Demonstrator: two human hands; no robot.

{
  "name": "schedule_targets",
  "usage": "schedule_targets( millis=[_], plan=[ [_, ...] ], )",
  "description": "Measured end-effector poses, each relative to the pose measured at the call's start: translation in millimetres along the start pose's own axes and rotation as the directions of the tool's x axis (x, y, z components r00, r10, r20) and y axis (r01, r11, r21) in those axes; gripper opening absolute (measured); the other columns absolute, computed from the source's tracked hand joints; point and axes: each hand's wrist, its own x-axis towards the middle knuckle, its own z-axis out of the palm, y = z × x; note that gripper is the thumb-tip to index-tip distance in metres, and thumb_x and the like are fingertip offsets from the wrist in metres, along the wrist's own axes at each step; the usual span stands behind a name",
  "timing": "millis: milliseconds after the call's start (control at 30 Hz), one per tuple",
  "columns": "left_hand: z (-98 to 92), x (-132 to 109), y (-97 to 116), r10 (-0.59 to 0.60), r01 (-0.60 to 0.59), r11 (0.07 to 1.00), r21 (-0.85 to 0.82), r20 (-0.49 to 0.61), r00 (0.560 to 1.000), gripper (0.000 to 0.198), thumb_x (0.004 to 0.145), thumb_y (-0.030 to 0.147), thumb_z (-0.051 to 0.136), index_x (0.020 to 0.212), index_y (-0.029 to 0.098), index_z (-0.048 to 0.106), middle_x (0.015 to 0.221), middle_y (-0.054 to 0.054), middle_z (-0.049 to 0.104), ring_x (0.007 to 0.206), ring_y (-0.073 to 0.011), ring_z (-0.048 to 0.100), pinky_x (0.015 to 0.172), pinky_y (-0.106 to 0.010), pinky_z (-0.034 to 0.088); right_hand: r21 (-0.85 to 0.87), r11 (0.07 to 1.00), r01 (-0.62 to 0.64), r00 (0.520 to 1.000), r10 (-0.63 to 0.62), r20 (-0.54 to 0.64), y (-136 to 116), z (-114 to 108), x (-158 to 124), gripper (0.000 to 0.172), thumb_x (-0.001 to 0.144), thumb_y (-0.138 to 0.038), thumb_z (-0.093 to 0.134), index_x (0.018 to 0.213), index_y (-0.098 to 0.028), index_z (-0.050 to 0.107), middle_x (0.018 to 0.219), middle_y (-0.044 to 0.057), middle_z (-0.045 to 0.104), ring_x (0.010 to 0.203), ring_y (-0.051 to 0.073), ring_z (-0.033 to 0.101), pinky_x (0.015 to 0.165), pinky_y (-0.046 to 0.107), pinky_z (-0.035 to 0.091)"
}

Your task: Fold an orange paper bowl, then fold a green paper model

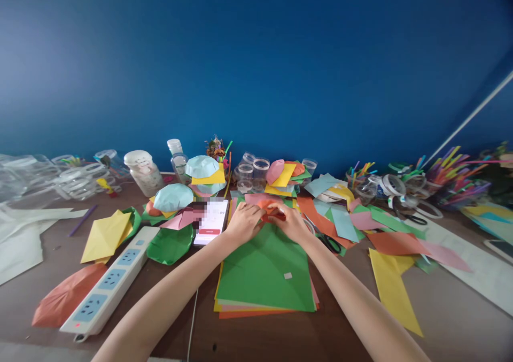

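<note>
Between both hands is a piece of orange-red paper [267,208], held over the far end of a stack of coloured sheets. My left hand [247,220] is closed on its left side, and my right hand [286,220] pinches it from the right. The fingers hide much of the paper, so its exact shape is unclear. Topmost in the stack is a green sheet [264,276], with yellow, pink and orange edges showing beneath. A small white scrap [287,276] lies on the green. Just left of my left hand is a lit phone [212,220].
A white power strip [114,279] lies at left, near an orange folded paper piece [68,295] and a green paper piece [170,243]. Black-handled scissors [331,243] and paper scraps lie right. Along the blue wall stand plastic cups [260,174], a white-lidded jar [143,172] and coloured sticks [451,167].
</note>
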Motion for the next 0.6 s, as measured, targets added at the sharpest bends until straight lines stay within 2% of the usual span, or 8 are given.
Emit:
schedule_targets(
  millis=[133,267,433,600],
  plan=[
    [-2.6,-1,1,0.057,-0.056,0.995,0.083,-0.016,0.998,0.018,0.089,0.022,0.042,0.101,0.017,0.054,0.087,-0.006,0.061,0.087,-0.0198,0.054,0.077,-0.035,0.031,0.038,0.999,-0.024,1.0,0.024,0.017,0,-1,-2,0.031,0.08,-0.026,0.057,0.11,-0.024,0.056,0.1,0.005,0.067,0.09,0.021,0.063,0.08,0.035,0.049],
    [-3.7,-3,1,0.11,-0.108,0.985,0.131,-0.006,0.994,0.021,0.091,0.021,0.036,0.094,0.018,0.056,0.082,-0.004,0.059,0.081,-0.0176,0.052,0.074,-0.033,0.031,0.065,0.998,0.006,1.0,-0.006,0.008,0,0,-6,0.032,0.079,-0.028,0.059,0.11,-0.022,0.054,0.101,0.006,0.066,0.092,0.02,0.063,0.081,0.034,0.049],
    [-3.0,-6,2,0.139,-0.137,0.974,0.182,-0.003,0.99,0.022,0.091,0.019,0.035,0.09,0.018,0.057,0.079,-0.004,0.057,0.078,-0.0169,0.051,0.072,-0.032,0.03,0.07,0.997,-0.011,1.0,0.01,0.009,3,2,-11,0.03,0.077,-0.031,0.061,0.105,-0.022,0.055,0.099,0.005,0.066,0.091,0.019,0.063,0.081,0.033,0.049],
    [-0.7,-10,2,0.153,-0.148,0.961,0.234,-0.006,0.988,0.022,0.091,0.017,0.035,0.087,0.017,0.057,0.076,-0.004,0.056,0.077,-0.0176,0.05,0.071,-0.033,0.031,0.077,0.997,-0.009,1.0,0.008,0.006,2,1,-12,0.035,0.073,-0.029,0.065,0.106,-0.021,0.055,0.099,0.005,0.066,0.092,0.019,0.063,0.081,0.033,0.049]
  ],
)
